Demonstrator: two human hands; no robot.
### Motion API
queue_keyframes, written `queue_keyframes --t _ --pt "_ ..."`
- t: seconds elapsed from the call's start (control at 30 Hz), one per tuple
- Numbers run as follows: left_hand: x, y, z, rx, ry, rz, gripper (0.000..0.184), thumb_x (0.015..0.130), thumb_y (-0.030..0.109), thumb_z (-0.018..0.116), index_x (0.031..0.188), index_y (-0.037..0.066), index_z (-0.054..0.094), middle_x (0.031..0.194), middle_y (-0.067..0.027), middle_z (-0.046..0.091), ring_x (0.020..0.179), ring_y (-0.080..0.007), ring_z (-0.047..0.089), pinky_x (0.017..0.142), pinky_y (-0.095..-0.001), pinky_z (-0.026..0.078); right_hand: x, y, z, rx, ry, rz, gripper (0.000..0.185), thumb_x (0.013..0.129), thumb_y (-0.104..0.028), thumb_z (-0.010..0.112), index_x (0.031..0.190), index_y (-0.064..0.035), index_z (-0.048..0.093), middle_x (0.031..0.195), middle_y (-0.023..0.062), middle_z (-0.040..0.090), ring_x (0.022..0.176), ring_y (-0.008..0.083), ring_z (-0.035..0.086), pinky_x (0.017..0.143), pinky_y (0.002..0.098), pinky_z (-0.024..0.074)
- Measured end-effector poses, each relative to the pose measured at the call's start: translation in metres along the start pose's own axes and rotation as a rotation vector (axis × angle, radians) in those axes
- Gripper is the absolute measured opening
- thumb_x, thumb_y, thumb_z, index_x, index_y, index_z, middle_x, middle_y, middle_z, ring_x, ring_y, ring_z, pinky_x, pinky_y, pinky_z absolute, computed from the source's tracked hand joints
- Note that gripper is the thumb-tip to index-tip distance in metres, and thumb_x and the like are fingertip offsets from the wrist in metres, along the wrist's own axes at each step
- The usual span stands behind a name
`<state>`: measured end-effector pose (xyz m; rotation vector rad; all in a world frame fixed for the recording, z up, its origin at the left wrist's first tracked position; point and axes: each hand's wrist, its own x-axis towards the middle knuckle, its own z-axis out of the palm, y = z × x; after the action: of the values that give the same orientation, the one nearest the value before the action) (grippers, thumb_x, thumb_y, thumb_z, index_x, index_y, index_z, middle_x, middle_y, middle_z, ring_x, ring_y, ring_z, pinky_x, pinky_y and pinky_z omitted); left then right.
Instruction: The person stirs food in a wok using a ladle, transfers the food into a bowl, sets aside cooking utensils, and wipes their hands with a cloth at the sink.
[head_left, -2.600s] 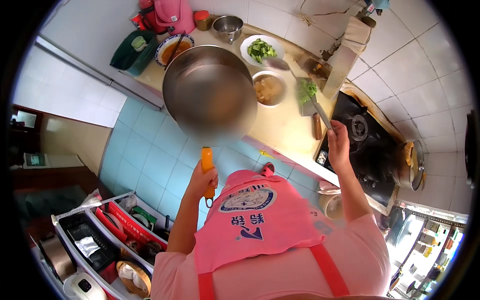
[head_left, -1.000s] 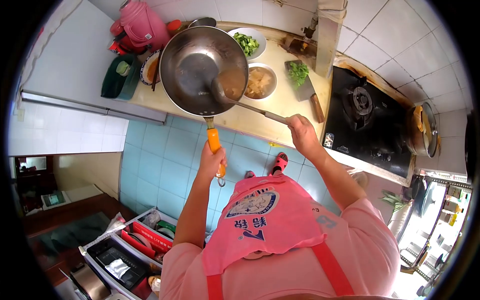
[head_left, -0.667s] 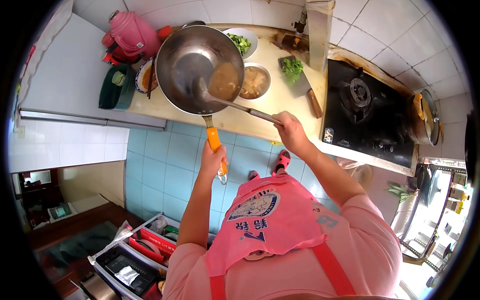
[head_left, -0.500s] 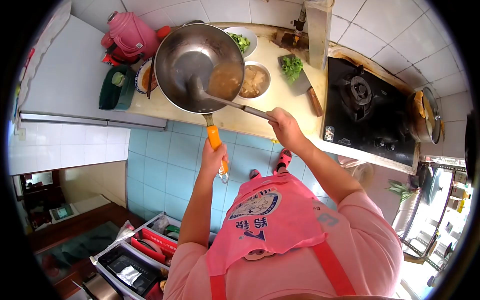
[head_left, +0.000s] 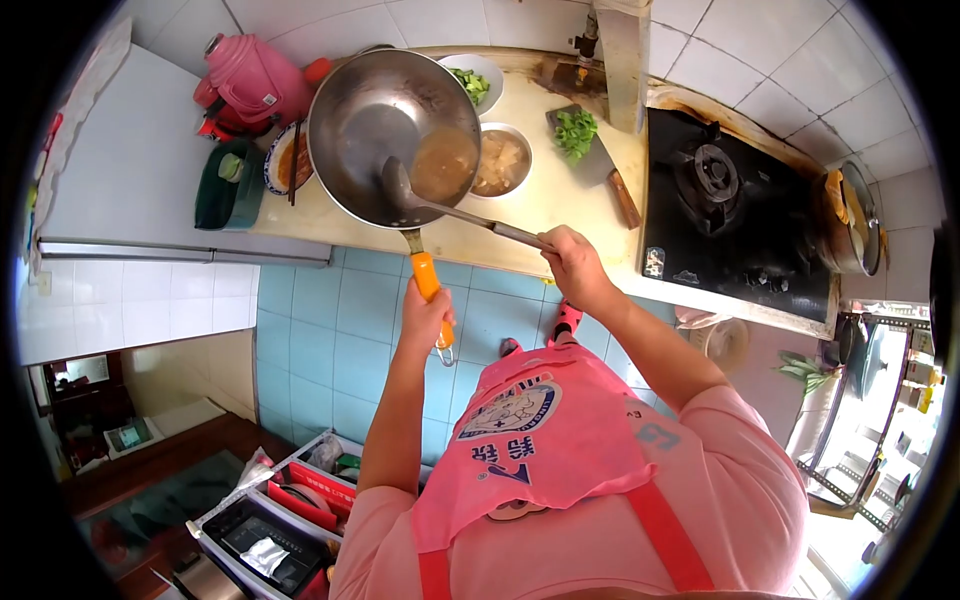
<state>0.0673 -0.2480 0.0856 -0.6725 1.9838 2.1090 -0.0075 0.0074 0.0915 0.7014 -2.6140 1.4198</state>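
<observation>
My left hand point(head_left: 427, 316) is wrapped round the orange handle of a wok point(head_left: 365, 125), which is tilted over the counter. Brownish liquid point(head_left: 446, 165) pools on the wok's right side. A metal ladle point(head_left: 470, 215) is in my right hand point(head_left: 578, 265), closed on the end of its handle; the ladle's head rests inside the wok near the liquid. Just right of the wok sits a white bowl point(head_left: 503, 162) with pale pieces in brownish liquid. Behind it is a white bowl of chopped greens point(head_left: 469, 86).
A cleaver point(head_left: 622, 192) carrying chopped green herbs point(head_left: 575, 134) lies on the counter point(head_left: 555, 225). Further right is a black gas stove point(head_left: 735, 220) with a lidded pot point(head_left: 850, 220). At left stand a pink thermos point(head_left: 255, 80), a green bin point(head_left: 228, 190) and a plate with chopsticks point(head_left: 292, 165).
The ladle's head has shifted slightly within the wok, and my right hand has moved a little down and right. The view has shifted slightly. Both grips are unchanged.
</observation>
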Motion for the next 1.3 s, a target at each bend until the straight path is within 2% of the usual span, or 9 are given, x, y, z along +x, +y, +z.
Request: queue_keyframes --t 0.57,1.3 --pt "0.012 -0.003 0.005 0.116 0.036 0.033 0.017 0.086 0.003 0.051 0.097 0.005 0.039 0.071 -0.0043 0.048 0.049 -0.0107 0.046 0.046 -0.0277 0.046 -0.004 0.027 -0.007 -0.074 0.071 0.040 0.020 0.076 0.008 0.059 0.094 -0.0003 0.054 0.084 0.0175 0.058 0.081 0.0373 0.058 0.071 0.0430 0.0481" --pt "0.017 -0.009 0.014 0.230 0.102 0.035 0.021 0.087 0.004 0.052 0.104 0.003 0.039 0.076 -0.0053 0.048 0.049 -0.0116 0.048 0.045 -0.0281 0.045 -0.016 0.051 -0.021 -0.110 0.138 0.114 0.017 0.078 0.005 0.060 0.092 -0.0004 0.054 0.086 0.0190 0.058 0.081 0.0394 0.057 0.071 0.0437 0.0470"
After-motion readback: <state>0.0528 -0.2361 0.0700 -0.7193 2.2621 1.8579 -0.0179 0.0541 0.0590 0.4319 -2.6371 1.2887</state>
